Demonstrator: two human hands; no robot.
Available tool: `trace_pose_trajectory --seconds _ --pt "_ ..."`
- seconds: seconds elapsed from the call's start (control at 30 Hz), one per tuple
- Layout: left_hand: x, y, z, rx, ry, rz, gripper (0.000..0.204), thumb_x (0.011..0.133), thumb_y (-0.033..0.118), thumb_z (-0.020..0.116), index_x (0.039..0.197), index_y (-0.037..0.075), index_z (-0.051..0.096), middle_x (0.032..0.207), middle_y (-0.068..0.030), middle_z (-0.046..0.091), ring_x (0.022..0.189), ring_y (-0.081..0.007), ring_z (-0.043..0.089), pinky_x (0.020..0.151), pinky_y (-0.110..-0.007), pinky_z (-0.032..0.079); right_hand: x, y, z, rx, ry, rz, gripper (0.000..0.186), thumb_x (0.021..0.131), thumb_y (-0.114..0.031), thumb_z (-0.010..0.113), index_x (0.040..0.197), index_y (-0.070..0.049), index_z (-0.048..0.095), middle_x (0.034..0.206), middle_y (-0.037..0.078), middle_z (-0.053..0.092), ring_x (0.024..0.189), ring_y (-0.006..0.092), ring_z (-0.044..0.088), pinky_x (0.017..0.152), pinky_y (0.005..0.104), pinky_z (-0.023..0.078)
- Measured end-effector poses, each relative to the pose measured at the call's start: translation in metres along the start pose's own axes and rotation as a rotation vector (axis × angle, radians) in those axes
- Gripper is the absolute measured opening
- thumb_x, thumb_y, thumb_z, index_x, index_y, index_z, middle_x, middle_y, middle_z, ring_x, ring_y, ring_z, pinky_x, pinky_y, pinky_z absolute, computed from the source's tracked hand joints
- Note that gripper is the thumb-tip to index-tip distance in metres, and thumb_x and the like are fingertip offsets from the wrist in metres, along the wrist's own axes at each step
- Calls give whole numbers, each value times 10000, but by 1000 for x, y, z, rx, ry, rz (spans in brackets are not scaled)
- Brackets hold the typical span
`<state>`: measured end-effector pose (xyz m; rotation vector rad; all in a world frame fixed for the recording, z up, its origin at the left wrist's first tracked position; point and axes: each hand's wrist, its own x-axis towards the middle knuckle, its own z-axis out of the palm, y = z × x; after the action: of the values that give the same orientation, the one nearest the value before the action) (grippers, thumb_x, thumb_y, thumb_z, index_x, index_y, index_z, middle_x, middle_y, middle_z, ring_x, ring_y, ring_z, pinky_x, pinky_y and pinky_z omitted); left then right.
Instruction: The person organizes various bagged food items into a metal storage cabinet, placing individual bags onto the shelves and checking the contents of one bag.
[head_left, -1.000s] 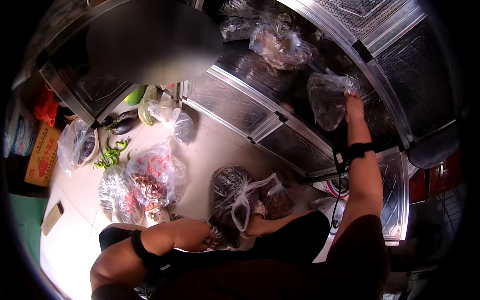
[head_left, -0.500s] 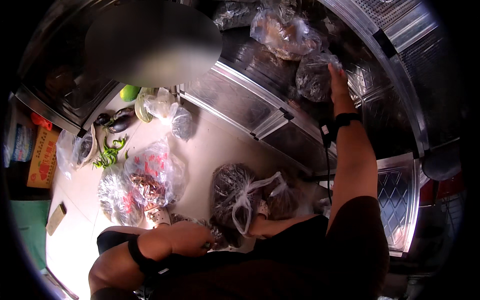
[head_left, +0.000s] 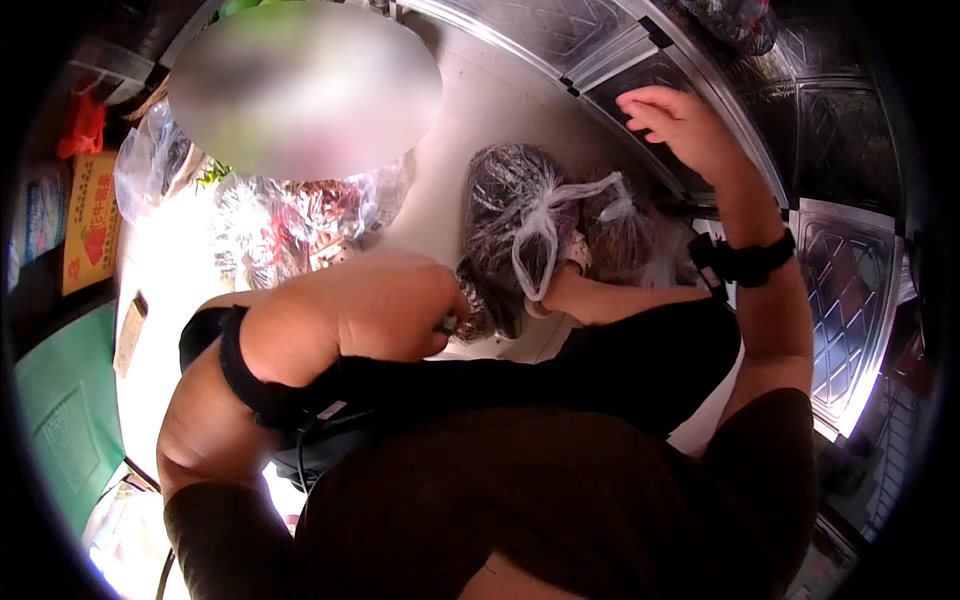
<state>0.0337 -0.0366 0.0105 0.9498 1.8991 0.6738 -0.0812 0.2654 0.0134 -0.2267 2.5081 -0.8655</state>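
Note:
My right hand [head_left: 675, 125] is raised at the upper right, in front of the metal cabinet doors [head_left: 590, 45]. Its fingers are stretched out with nothing in them. Over my lap, my left hand [head_left: 385, 305] is curled closed. A small dark bit shows by its fingers, but I cannot make out what it is. Past my left hand, a clear plastic bag [head_left: 255, 230] sits on the floor near my foot. Between my hands stands a knotted clear bag [head_left: 510, 200] with dark contents, and a smaller bag [head_left: 620, 225] with brownish contents touches its right side.
To the left are an orange cardboard box [head_left: 90, 225], a red plastic bag [head_left: 82, 125] and a green panel [head_left: 70, 410]. A small flat block [head_left: 130, 335] lies on the floor. A patterned metal panel [head_left: 845, 300] stands at the right. A blurred oval hides the upper left.
My right hand has left the dark plastic bag in the cabinet and come back, its fingers now free. The view has tilted toward my lap. My left hand stays curled over my lap.

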Motion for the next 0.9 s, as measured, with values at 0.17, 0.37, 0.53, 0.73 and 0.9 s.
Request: trace_pose_trajectory --seconds 0.17,0.37,0.53,0.73,0.9 --pt "-14 -6 2 -103 157 -67 156 661 98 567 799 28 584 769 -140 565 723 -292 552 653 -341 437 -92 -70 -29 202 19 -50 387 829 -293 462 1127 -46 449 1039 96 533 910 178 538 729 290 460" --pt "-21 -27 2 -61 372 -122 154 702 108 544 812 7 578 707 -155 570 658 -255 557 608 -319 431 -99 -97 26 708 -11 -311 415 855 -184 380 1209 12 290 1138 149 460 1036 237 480 783 304 461" --pt "-25 -26 2 -112 514 -160 170 716 153 548 781 -2 572 691 -154 566 642 -228 544 603 -303 417 -5 14 149 585 152 558 675 694 -411 612 1199 -42 357 1161 106 416 970 228 436 768 337 401" --pt "-38 -29 11 -153 541 -250 178 715 168 552 771 0 574 690 -161 562 651 -267 542 606 -315 417 23 86 257 -3 181 706 931 644 -428 652 1277 25 143 1257 261 268 1152 348 305 928 387 298" --pt "-40 -42 23 -142 482 -202 184 713 174 553 787 7 580 712 -178 555 682 -297 541 616 -345 418 15 104 258 -48 190 721 531 753 -186 540 1210 -21 326 1151 203 425 1011 318 459 808 389 406"
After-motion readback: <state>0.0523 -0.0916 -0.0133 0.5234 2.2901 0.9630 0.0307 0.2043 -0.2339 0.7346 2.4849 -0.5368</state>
